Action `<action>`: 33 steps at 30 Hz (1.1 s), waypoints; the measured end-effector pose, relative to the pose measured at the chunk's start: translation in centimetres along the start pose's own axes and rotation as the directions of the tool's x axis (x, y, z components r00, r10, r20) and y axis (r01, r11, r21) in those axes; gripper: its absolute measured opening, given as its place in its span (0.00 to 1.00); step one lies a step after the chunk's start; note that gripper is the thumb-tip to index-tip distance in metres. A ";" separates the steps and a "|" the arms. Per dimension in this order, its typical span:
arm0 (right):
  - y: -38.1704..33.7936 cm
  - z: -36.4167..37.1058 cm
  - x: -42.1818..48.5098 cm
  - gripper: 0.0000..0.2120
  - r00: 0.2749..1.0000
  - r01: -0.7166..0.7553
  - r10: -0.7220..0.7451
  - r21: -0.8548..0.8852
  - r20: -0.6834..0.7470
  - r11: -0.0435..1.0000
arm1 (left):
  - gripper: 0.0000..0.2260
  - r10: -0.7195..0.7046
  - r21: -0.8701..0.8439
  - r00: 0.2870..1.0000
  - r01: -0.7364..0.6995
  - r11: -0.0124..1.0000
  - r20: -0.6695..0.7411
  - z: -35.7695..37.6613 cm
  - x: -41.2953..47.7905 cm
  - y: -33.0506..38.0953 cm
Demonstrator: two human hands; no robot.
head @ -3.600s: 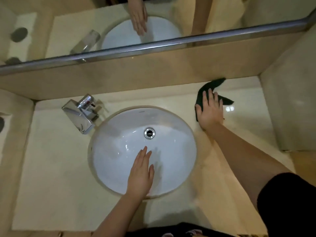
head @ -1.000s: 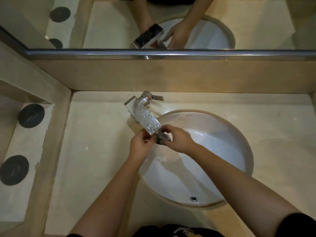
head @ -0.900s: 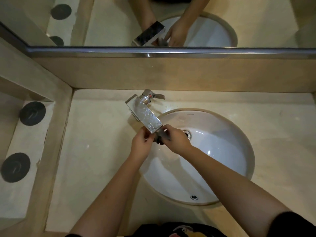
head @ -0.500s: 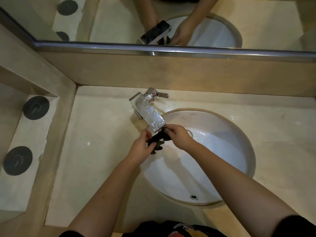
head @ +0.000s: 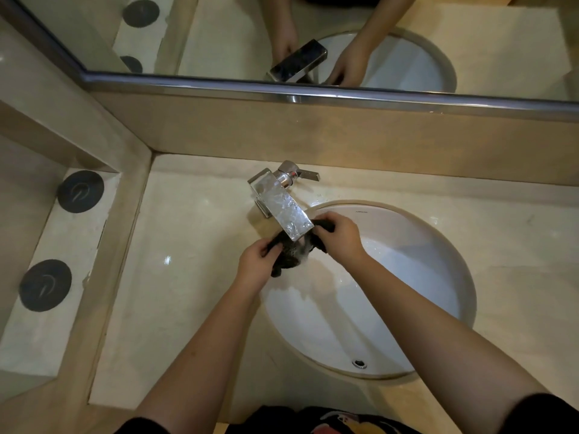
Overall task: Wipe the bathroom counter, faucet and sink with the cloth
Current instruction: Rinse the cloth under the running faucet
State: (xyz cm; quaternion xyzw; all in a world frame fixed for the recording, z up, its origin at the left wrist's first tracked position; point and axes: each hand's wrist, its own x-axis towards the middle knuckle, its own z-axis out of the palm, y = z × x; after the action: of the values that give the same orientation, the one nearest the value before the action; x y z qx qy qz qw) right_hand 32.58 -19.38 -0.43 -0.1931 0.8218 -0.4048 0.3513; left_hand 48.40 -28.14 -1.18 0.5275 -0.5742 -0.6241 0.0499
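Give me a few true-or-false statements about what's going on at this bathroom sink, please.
1. The left hand and the right hand both grip the dark crumpled cloth just under the tip of the chrome rectangular faucet. True.
2. The cloth lies spread flat on the beige stone counter. False: it is bunched between the hands, over the white oval sink.
3. Two dark round discs sit to the right of the sink. False: they sit on the pale lower ledge to the left.
4. The wall mirror reflects the faucet and both hands. True.
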 end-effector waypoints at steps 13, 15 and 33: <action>2.7 3.4 -3.1 0.15 0.970 0.158 -0.090 -0.300 0.227 0.941 | 0.10 -0.211 -0.388 0.957 0.275 0.880 0.199 2.0 -1.2 -0.8; 2.5 2.6 -2.0 0.13 0.977 0.002 0.025 -0.128 0.209 0.992 | 0.11 -0.217 -0.373 0.961 0.268 0.888 0.174 1.3 -1.1 -1.1; 0.8 -0.2 -1.1 0.10 0.954 -0.269 0.226 0.227 0.196 0.936 | 0.16 -0.042 0.153 0.993 0.025 0.988 0.108 0.7 -0.8 -1.1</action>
State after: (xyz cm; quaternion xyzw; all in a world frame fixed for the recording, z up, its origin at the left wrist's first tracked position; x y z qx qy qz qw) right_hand 33.12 -18.14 -0.54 -0.0751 0.7493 -0.4404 0.4889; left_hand 48.85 -26.78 -1.73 0.5038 -0.6130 -0.6078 -0.0328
